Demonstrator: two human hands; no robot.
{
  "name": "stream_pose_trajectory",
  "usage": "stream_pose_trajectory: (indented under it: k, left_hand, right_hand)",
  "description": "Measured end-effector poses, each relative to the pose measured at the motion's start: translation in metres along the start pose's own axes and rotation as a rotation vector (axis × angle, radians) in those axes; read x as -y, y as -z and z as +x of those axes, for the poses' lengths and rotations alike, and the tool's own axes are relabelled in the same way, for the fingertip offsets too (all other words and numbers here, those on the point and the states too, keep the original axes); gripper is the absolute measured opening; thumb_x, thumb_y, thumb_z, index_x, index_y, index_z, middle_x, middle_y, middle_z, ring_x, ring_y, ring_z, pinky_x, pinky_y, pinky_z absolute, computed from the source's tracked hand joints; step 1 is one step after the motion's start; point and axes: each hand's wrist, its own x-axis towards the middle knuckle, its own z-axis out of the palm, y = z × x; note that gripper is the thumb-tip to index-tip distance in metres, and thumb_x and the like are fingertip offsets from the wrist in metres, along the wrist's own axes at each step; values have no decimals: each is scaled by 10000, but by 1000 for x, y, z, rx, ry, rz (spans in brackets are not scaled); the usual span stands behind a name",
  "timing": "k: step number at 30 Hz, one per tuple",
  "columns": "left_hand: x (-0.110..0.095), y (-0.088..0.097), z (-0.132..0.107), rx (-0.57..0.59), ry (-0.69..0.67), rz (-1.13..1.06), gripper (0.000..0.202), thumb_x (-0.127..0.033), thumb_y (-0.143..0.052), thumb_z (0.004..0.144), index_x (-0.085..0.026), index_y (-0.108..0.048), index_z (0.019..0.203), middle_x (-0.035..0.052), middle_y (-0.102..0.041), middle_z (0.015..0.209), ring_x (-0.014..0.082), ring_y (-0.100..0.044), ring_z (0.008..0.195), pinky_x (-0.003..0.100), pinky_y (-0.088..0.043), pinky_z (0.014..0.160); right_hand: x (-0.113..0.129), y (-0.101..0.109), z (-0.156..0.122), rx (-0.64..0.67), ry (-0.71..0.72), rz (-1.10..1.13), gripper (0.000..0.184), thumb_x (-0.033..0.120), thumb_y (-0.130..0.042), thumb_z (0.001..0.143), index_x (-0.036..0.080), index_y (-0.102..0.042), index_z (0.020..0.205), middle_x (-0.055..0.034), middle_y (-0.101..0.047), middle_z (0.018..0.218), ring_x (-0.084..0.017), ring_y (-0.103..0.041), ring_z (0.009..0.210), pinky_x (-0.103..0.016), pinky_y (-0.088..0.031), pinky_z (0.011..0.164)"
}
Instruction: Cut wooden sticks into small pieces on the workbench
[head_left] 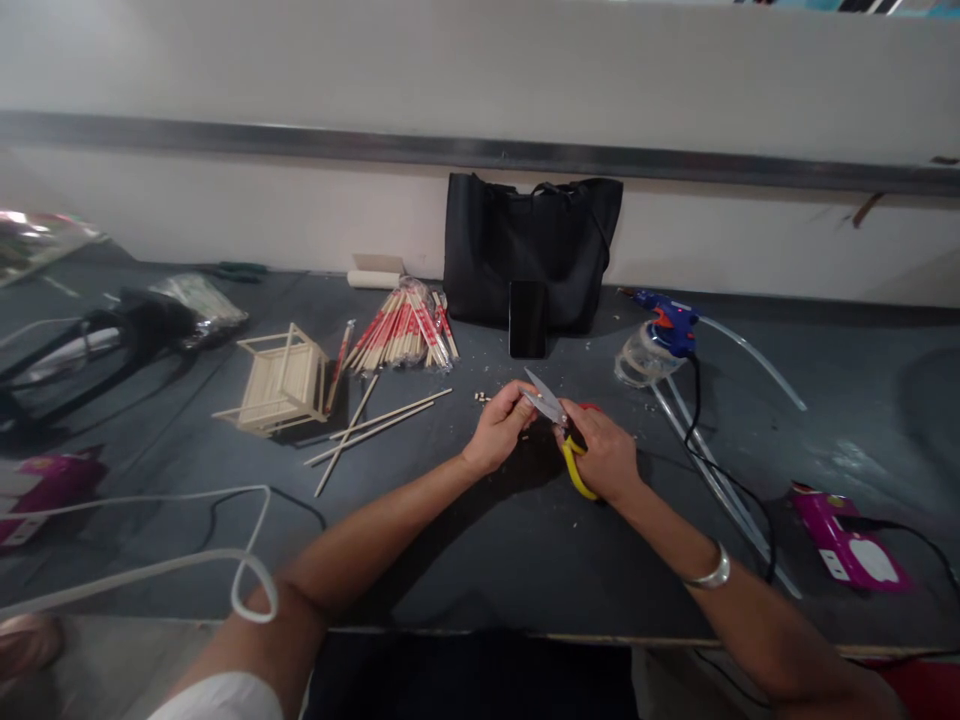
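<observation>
My right hand [606, 452] is closed round the yellow and red handles of a pair of shears [556, 420], blades pointing up and left. My left hand [500, 428] pinches something small right at the blades; what it is I cannot make out. Small wood offcuts [481, 397] lie on the dark tabletop [480, 560] just left of the hands. Three bare wooden sticks [375, 425] lie further left, and behind them a bundle of chopsticks in red and white wrappers [405, 332]. A small frame built of sticks [281, 380] stands at the left.
A black tote bag [529, 240] leans on the wall with a dark phone [527, 318] propped against it. A blue glue gun [669, 322], its black cord, a tape roll [639, 357] and clear glue sticks [712, 470] lie right. Pink packets [844, 540] sit at both sides.
</observation>
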Motion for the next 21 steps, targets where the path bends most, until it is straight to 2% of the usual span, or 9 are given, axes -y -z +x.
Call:
stream_pose_trajectory:
  k: [7,13,21]
  left_hand:
    - [-2,-3,0,-27,25,-40,554,-721,-724,712,-197,-565,793,-54,-480,611,90,-406,561,226,-338,528]
    - [-1,-4,-1,-35,18,-45,521,-689,-719,744,-197,-559,797,-55,-460,616,94,-390,568,228,-333,530]
    - [-3,-6,-2,-44,23,-56,505,-681,-715,753,-203,-559,806,-63,-426,598,96,-371,558,230,-331,525]
  right_hand:
    - [0,-2,-2,-18,13,22,363,315,-482,953,184,-678,1229,-72,-713,869,-198,-653,794,-286,-521,733]
    - [1,-3,-3,33,-18,18,368,323,-498,943,209,-666,1250,-73,-707,896,-207,-650,830,-295,-528,755]
    - [2,-4,-3,21,-4,-1,367,304,-499,940,194,-657,1253,-81,-705,904,-213,-648,829,-300,-525,745]
